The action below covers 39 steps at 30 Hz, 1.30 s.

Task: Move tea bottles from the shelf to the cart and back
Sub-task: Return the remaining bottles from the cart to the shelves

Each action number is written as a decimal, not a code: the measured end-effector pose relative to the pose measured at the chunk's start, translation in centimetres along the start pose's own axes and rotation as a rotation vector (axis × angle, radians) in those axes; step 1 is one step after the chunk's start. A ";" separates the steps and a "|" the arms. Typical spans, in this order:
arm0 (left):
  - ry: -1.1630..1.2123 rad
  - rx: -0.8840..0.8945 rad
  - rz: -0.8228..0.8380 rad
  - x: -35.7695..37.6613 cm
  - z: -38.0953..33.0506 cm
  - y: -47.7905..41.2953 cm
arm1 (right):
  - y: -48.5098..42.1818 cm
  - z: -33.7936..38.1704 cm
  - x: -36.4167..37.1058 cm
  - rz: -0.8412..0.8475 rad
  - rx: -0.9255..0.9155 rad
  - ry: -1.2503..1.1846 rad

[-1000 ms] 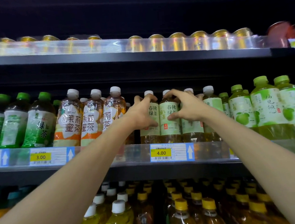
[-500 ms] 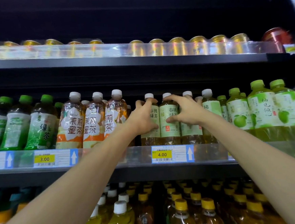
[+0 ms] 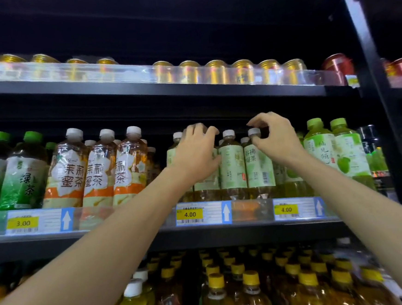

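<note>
Both bare arms reach up to the middle shelf (image 3: 249, 230), whose front rail carries the left 4.00 price tag (image 3: 189, 214), taken here as the reference mark. Straight above that tag stands a row of pale-green-labelled tea bottles with white caps, upright and touching side to side, all on the shelf. Left hand (image 3: 195, 152), directly above the tag: fingers curled over the top of the covered tea bottle (image 3: 208, 186), thumb along its side, palm hiding most of the label, so it has that bottle in its grasp. Up and just right of the tag, the middle tea bottle (image 3: 232, 166) stands between the two hands, untouched. Further right of the tag, the end tea bottle (image 3: 259, 169): right hand (image 3: 276, 139) curled at its cap, thumb against the neck just under the cap, forefinger arched above it; whether the pinch has closed cannot be told. Left of the tag, orange-labelled bottles (image 3: 96, 175), then green-capped bottles (image 3: 26, 171). Far right of the tag, apple-green bottles (image 3: 324, 147). High above the tag, a row of gold cans (image 3: 215, 71) with red cans (image 3: 337, 64) at its right end. Below the tag, yellow-capped bottles (image 3: 250, 278) packed close.
</note>
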<state>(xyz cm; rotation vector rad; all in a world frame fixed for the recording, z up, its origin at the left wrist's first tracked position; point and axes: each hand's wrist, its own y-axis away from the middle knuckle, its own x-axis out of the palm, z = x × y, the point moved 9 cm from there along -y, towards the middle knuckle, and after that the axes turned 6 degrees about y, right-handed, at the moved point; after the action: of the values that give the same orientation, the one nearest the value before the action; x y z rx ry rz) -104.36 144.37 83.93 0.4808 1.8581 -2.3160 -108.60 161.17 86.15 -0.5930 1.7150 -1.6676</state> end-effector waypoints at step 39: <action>-0.227 -0.045 0.257 4.8 -2.5 -3.2 | 0.6 -3.6 3.4 0.353 0.057 -0.069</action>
<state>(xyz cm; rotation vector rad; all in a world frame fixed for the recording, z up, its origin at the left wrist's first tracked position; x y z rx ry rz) -109.38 147.98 84.82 0.4053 1.6347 -2.0622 -113.43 161.31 84.89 -0.2957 1.6086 -1.4238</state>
